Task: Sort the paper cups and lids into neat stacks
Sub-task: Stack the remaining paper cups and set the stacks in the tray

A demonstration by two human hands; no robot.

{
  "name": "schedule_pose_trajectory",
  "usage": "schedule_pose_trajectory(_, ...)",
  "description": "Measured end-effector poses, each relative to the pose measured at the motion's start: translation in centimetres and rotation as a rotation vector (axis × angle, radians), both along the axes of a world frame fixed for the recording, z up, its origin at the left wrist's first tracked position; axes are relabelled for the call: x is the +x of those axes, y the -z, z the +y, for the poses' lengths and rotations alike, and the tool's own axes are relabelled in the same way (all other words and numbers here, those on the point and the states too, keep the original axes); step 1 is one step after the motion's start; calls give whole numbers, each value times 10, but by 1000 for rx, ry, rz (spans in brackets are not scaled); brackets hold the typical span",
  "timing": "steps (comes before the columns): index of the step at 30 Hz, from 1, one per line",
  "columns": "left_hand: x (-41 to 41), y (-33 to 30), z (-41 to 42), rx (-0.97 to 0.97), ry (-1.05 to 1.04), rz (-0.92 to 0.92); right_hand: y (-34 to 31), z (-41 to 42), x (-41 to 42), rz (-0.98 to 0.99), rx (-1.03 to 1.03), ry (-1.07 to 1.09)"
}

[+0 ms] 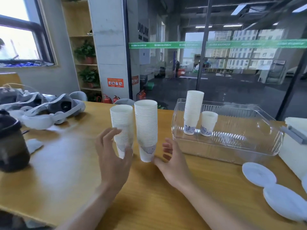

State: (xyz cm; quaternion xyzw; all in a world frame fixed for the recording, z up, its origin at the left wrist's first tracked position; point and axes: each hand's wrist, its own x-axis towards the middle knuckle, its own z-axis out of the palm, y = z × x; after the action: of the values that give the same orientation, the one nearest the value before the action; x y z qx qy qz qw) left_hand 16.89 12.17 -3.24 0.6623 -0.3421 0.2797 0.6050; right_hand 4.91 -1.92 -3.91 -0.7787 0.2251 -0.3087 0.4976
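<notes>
Two tall cup stacks stand side by side on the bench (69, 171), well apart from the bin: the left stack (122, 128) a little shorter, the right stack (146, 128) taller, each upright on the printed base of its bottom cup. The left hand (113, 156) is open, fingers spread around the near left side of the left stack, fingertips and thumb apparently against it; it looks like a steadying or nudging touch rather than a grip. The right hand (172, 161) is also open, its fingers loosely bent, with the thumb at the foot of the right stack, probably to keep that tall column from tipping or to push the two together. At the right, a clear ribbed bin (232, 141) holds two more lots of cups: a tall stack (193, 110) near its left end and, just beside it, a short stack (208, 123) of only a few. The bin seems to serve as the place for finished stacks, so the pair on the bench likely belongs there next. Flat white lids (259, 174) lie loose and overlapping at the near right edge of the bench, not yet stacked.
</notes>
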Motion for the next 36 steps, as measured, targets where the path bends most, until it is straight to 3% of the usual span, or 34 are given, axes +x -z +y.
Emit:
schedule_pose_trajectory(4,24,10,3,107,-15,263,6,11,23,30,-18,-41)
schedule_pose_trajectory(9,43,19,-5,216,149,490,6,10,44,-40,15,-1)
schedule_pose_trajectory(21,24,-2,-10,165,123,429,-9,0,14,-103,72,33)
schedule_pose_trajectory(28,-24,-67,-72,140,328,360,-78,-64,-35,-138,-2,171)
schedule_pose_trajectory(36,-50,-83,-175,336,453,362,-98,-157,-67,94,-59,381)
